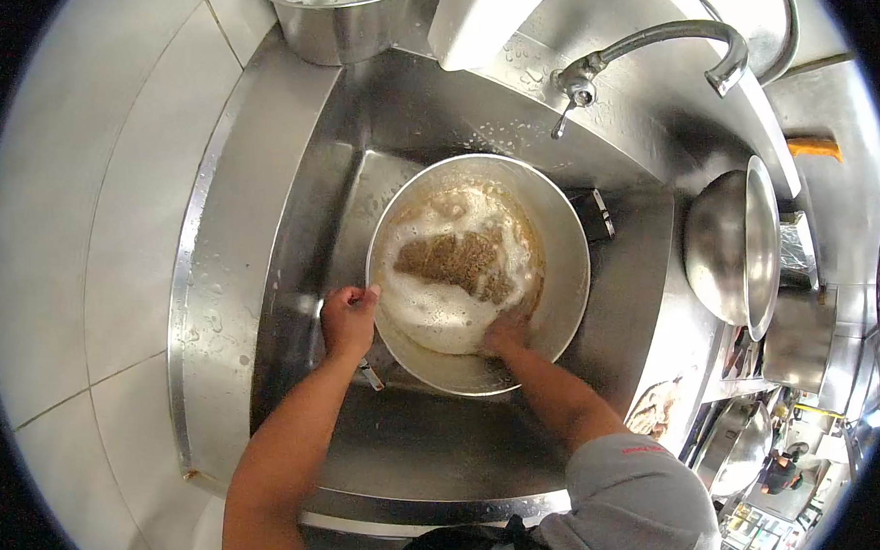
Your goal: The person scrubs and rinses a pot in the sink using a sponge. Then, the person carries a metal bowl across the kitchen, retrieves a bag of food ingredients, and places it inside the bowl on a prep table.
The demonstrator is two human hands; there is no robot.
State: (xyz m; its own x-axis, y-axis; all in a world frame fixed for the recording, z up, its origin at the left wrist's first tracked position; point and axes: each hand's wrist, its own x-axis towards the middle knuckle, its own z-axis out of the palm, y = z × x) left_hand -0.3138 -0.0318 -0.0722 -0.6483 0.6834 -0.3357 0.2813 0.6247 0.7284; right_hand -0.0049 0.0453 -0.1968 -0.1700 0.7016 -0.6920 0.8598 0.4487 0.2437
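Note:
A large round metal pot [577, 280] stands in the steel sink [434, 440]. Cloudy, foamy liquid [429, 318] fills its lower part, with a brown grainy mass [465, 261] showing in the middle. My left hand [349, 320] grips the pot's left rim, thumb on the edge and fingers closed. On the near right side, my right hand [508, 334] reaches down into the pot; its fingers are hidden in the foamy liquid, so what it holds, if anything, does not show.
A curved faucet [662, 33] rises behind the sink. Another metal pot [337, 29] stands at the back left, beside a white container [483, 24]. Metal bowls [722, 246] rest on the right counter. Farther off at lower right, a person [780, 475] is visible.

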